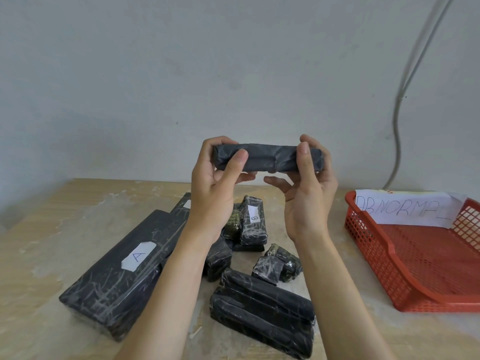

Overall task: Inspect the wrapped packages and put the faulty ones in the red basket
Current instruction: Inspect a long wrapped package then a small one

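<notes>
I hold a long black wrapped package [270, 158] level in the air above the table, its narrow side toward me. My left hand [215, 183] grips its left end, thumb on the front face. My right hand [307, 188] grips its right end the same way. Below them several black wrapped packages lie on the table: a big flat one with a white label "A" [117, 274], a small one with a white label [253, 220], a thick one near the front [262, 313]. The red basket [384, 276] stands at the right, with a paper sign reading "ABNORMAL" [405, 207] at its back.
The wooden table [36, 229] ends against a pale wall. A grey cable [396, 131] hangs down the wall behind the basket. Bare tabletop lies between the packages and the basket.
</notes>
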A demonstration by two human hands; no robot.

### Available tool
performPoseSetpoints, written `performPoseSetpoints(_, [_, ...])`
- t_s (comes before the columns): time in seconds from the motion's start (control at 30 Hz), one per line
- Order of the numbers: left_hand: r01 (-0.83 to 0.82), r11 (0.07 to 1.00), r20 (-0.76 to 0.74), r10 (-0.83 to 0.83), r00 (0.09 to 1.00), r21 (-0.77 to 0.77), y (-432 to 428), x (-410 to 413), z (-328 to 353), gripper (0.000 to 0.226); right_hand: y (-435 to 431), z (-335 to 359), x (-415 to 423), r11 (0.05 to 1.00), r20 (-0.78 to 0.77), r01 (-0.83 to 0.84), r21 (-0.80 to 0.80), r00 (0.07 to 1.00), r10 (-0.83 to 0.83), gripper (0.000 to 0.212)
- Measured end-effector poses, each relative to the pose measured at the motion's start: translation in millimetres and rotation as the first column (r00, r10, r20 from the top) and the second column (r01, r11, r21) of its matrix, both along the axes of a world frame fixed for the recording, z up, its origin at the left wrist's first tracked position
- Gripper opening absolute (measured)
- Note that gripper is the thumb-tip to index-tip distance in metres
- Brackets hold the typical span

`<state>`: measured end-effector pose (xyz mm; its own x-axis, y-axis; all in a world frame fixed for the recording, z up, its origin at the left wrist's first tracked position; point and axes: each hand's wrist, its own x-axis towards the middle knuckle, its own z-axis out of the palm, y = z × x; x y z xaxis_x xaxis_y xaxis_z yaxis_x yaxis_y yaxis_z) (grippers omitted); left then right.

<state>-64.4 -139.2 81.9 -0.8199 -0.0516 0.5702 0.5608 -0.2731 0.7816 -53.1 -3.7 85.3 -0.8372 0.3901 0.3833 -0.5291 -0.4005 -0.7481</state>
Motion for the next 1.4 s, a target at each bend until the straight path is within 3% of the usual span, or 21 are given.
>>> performPoseSetpoints(0.07, [-0.028,1.000,-0.002,0.028,1.000,-0.002,2,0,-1,0.013,-2,2,3,0.998,0.000,0.004,0.061,1.000,-0.004,0.058])
performPoseSetpoints(0.13, [-0.036,0.999,0.011,0.036,0.999,0.005,1,0,-1,0.015,-3,3,5,0.998,-0.006,0.006,0.069,1.000,-0.005,0.071])
performPoseSetpoints(0.23, [-0.040,0.999,0.035,0.039,0.999,0.015,0,0,-1,0.018,-5,5,7,0.998,-0.012,-0.010,0.064,1.000,0.011,0.063])
performPoseSetpoints(0.43, [-0.088,0.996,0.068,0.087,0.994,0.018,-1,0,-1,0.023,-1,4,2,0.997,0.017,-0.033,0.072,0.999,0.032,0.010])
performPoseSetpoints(0.53, [-0.082,0.997,0.094,0.082,0.992,0.001,-1,0,-2,0.031,-2,3,3,0.994,0.019,-0.025,0.106,1.000,0.023,0.017])
performPoseSetpoints(0.63, [-0.121,0.992,0.091,0.123,0.988,-0.028,1,2,-3,0.032,-3,3,5,0.988,0.041,-0.036,0.151,0.999,0.030,0.050])
performPoseSetpoints(0.7, [-0.108,0.993,0.094,0.112,0.989,-0.038,0,1,-2,0.028,-2,2,5,0.989,0.050,-0.032,0.145,0.998,0.025,0.058])
performPoseSetpoints(0.83, [-0.109,0.994,0.075,0.109,0.991,-0.010,-2,-1,-2,0.012,1,4,3,0.990,0.033,-0.054,0.130,0.998,0.050,0.039])
performPoseSetpoints(0.97, [-0.161,0.987,0.106,0.159,0.982,0.009,-2,-2,-2,0.019,4,4,1,0.985,0.054,0.002,0.173,0.998,-0.012,0.024])
performPoseSetpoints(1.07, [-0.099,0.995,0.141,0.103,0.985,-0.032,-5,-3,0,0.028,7,4,0,0.986,0.081,0.039,0.160,0.995,-0.052,0.026])
performPoseSetpoints(1.23, [-0.055,0.998,0.076,0.052,0.996,0.028,-3,-1,0,0.012,11,6,4,0.979,0.058,0.024,0.204,0.998,-0.037,0.037])
performPoseSetpoints(1.4, [0.005,0.999,0.089,-0.008,0.996,0.037,-1,1,2,0.023,11,6,1,0.969,0.059,0.113,0.218,0.990,-0.129,0.032])
